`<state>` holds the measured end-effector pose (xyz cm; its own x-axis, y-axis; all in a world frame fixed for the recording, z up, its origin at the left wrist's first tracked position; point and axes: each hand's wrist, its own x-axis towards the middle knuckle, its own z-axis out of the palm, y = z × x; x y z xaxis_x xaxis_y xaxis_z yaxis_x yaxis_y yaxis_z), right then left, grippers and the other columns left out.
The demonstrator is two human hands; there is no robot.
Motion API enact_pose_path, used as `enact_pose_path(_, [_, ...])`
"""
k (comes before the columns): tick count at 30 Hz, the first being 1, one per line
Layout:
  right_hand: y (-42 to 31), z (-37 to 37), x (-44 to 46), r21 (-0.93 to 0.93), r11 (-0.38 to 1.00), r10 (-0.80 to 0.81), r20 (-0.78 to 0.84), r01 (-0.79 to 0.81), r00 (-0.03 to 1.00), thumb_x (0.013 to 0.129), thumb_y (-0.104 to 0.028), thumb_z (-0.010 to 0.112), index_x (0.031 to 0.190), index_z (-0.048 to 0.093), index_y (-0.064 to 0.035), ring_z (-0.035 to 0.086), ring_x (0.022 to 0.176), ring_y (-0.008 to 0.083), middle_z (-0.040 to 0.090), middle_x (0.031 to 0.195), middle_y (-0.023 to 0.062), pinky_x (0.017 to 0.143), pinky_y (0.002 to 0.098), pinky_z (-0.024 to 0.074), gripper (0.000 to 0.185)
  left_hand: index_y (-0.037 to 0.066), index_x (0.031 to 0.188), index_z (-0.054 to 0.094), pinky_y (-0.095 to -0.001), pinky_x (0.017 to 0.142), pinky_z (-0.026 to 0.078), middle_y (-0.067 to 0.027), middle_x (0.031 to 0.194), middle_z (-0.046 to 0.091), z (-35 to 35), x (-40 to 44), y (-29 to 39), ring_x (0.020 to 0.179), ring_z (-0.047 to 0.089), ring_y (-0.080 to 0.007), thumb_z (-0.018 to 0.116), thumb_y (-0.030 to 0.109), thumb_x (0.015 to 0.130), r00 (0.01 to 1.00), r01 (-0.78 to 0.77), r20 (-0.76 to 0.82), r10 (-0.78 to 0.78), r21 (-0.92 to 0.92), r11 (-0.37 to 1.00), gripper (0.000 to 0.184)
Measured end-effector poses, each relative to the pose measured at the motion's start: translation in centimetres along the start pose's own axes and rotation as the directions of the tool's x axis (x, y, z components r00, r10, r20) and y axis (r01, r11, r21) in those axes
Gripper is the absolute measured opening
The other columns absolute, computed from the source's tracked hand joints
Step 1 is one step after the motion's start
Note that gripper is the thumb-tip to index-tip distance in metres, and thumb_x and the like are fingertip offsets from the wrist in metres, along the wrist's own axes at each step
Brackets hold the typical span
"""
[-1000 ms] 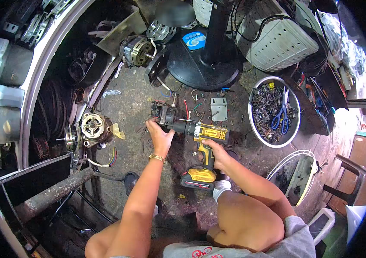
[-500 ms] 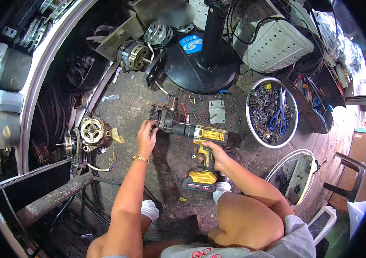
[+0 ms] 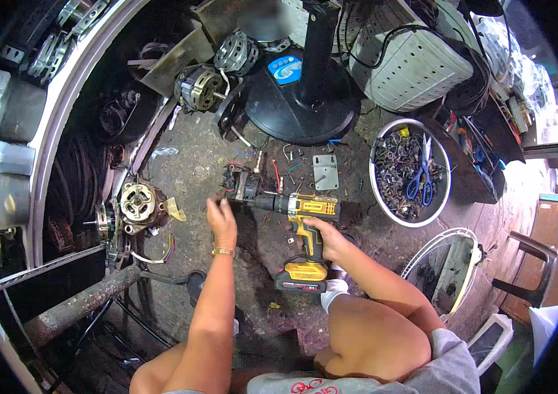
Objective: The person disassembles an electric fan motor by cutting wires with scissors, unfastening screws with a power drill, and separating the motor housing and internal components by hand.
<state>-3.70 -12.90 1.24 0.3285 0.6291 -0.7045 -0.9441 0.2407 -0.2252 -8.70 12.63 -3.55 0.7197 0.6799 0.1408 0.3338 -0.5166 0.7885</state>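
Observation:
My right hand point(image 3: 325, 240) is wrapped round the handle of a yellow and black cordless drill point(image 3: 316, 208), battery pack towards me. Its chuck points left at a dark, greasy motor part point(image 3: 245, 184) on the floor; whether the tip touches is hard to make out. At the left end of that part, my left hand point(image 3: 222, 220) has its fingers drawn together around a small dark piece I cannot identify. Loose screws, wire bits and a flat metal plate point(image 3: 325, 172) with holes lie just beyond the drill.
A white-rimmed basin point(image 3: 448, 187) of small hardware holds blue scissors point(image 3: 421, 177) at right. A round black stand base point(image 3: 279, 115) stands ahead. Motors point(image 3: 138, 205) sit at left, a fan grille point(image 3: 417, 262) at lower right, and a metal pipe point(image 3: 82, 299) at lower left.
My left hand has shifted down and slightly back from the motor part. A dark shoe now shows left of my left arm. The drill stays nearly in place in my right hand.

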Motion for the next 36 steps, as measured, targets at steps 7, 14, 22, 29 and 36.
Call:
enact_pose_path(7, [-1.3,-1.8,-4.9,0.006,0.990,-0.138,-0.151,0.140,0.979,0.079,-0.022,0.065,0.104,0.057,-0.0022,0.063,0.066,0.0215,0.063,0.081,0.0084,0.060,0.0332,0.0521,0.033,0.006,0.101,0.044,-0.0265,0.054,0.043,-0.0018,0.077,0.051,1.2,-3.2,0.7,0.062,0.049,-0.0118,0.055,0.008,0.082,0.867,0.479,0.218,-0.448,-0.610,0.631,0.021])
enact_pose_path(14, [-7.6,-2.1,-12.2,-0.094,0.860,-0.501,-0.339,0.501,0.796,0.078,-0.022,0.063,0.105,0.055,0.0003,0.062,0.068,0.0246,0.062,0.082,0.0104,0.061,0.0345,0.0522,0.036,-0.004,0.120,0.032,-0.0340,0.077,0.042,-0.0109,0.093,0.048,3.4,-6.8,0.3,0.081,0.049,-0.0193,0.071,0.005,0.073,0.993,0.084,-0.082,-0.081,0.038,0.996,0.061])
enact_pose_path(22, [-13.4,-5.9,-17.4,-0.743,0.473,-0.878,-0.355,0.474,0.320,0.078,-0.006,0.066,0.113,0.054,-0.0036,0.059,0.087,0.0187,0.059,0.096,0.0063,0.077,0.0294,0.0502,0.037,-0.002,0.118,0.037,-0.0348,0.077,0.042,-0.0116,0.096,0.051,3.6,-7.2,1.1,0.083,0.052,-0.0216,0.070,0.006,0.076,0.955,0.292,0.011,-0.297,-0.218,0.931,0.054])
enact_pose_path(29, [-14.4,-5.8,-14.9,-0.935,-0.103,-0.985,0.048,-0.338,0.167,0.071,-0.006,0.070,0.130,0.039,-0.0147,0.059,0.101,0.0347,0.059,0.112,0.0168,0.083,0.0397,0.0457,0.067,0.000,0.118,0.040,-0.0337,0.081,0.043,-0.0119,0.102,0.050,3.0,-7.7,1.2,0.089,0.053,-0.0217,0.067,0.006,0.078,0.993,0.112,-0.028,-0.116,-0.106,0.988,0.049])
enact_pose_path(36, [-13.8,-10.0,-12.6,-0.869,-0.102,-0.992,0.055,-0.484,0.110,0.070,-0.005,0.070,0.126,0.042,-0.0116,0.057,0.098,0.0383,0.058,0.109,0.0168,0.078,0.0451,0.0451,0.063,0.001,0.121,0.036,-0.0315,0.080,0.044,-0.0112,0.106,0.049,4.0,-7.2,2.0,0.088,0.054,-0.0196,0.063,0.001,0.080,0.979,0.190,-0.022,-0.202,-0.252,0.949,0.049])
